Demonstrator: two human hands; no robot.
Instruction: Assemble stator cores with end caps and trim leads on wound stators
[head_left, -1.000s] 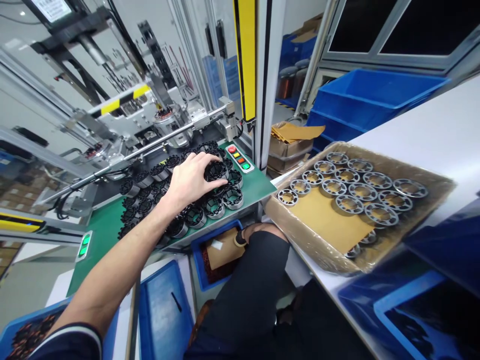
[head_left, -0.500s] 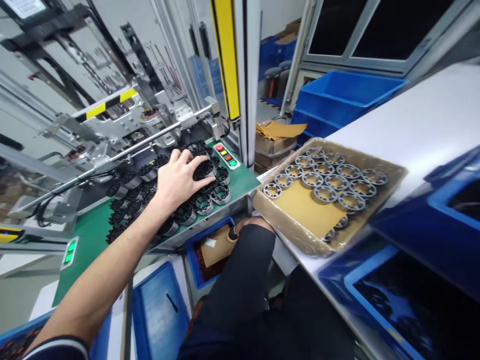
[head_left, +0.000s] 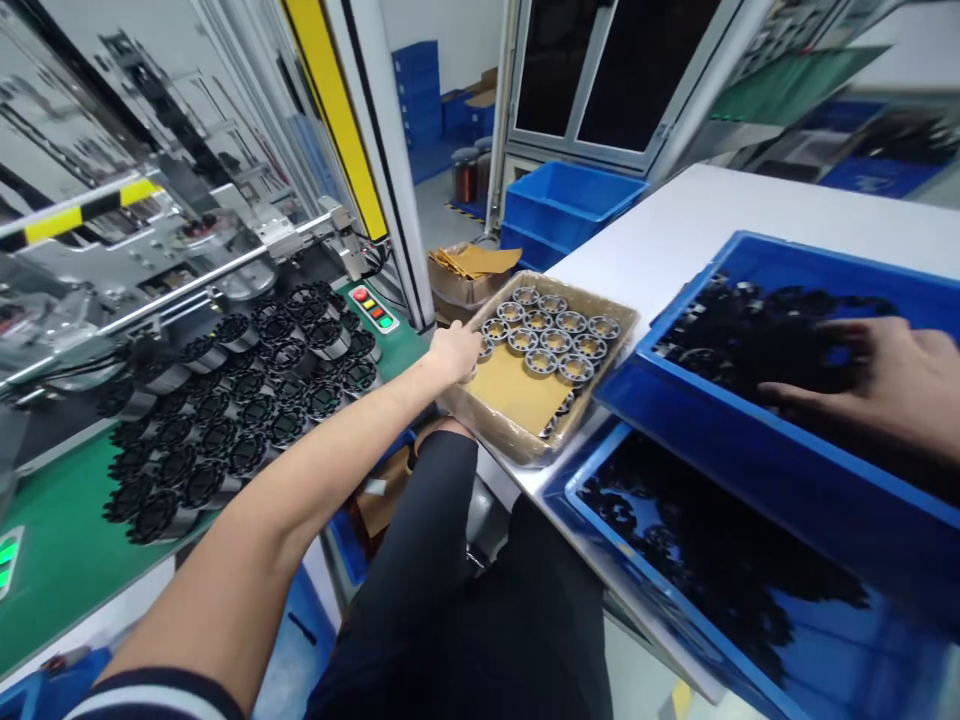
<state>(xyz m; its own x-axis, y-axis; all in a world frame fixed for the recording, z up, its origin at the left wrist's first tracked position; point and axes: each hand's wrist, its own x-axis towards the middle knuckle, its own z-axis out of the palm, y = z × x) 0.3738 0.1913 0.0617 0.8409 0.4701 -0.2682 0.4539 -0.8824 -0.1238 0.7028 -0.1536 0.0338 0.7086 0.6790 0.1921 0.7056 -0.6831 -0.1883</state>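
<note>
My left hand (head_left: 456, 352) reaches across to the near left corner of a cardboard tray (head_left: 480, 420), its fingers curled at the tray's rim beside a metal ring core (head_left: 495, 329); I cannot see anything in them. The tray holds several silver ring cores (head_left: 556, 340) on brown paper. My right hand (head_left: 885, 385) lies with fingers stretched out inside a blue bin (head_left: 675, 400) over black ring parts (head_left: 765, 345). Many black ring cores (head_left: 247, 400) stand in rows on the green machine table (head_left: 60, 540) at the left.
A second blue bin (head_left: 592, 480) of black parts sits nearer me on the white bench (head_left: 675, 230). A button panel (head_left: 373, 307) lies by the yellow post (head_left: 337, 110). More blue bins (head_left: 570, 200) and a cardboard box (head_left: 461, 275) stand on the floor beyond.
My left hand left the black cores on the green table and swung right to the cardboard tray. The view turned right, and my right hand came into view in the blue bin.
</note>
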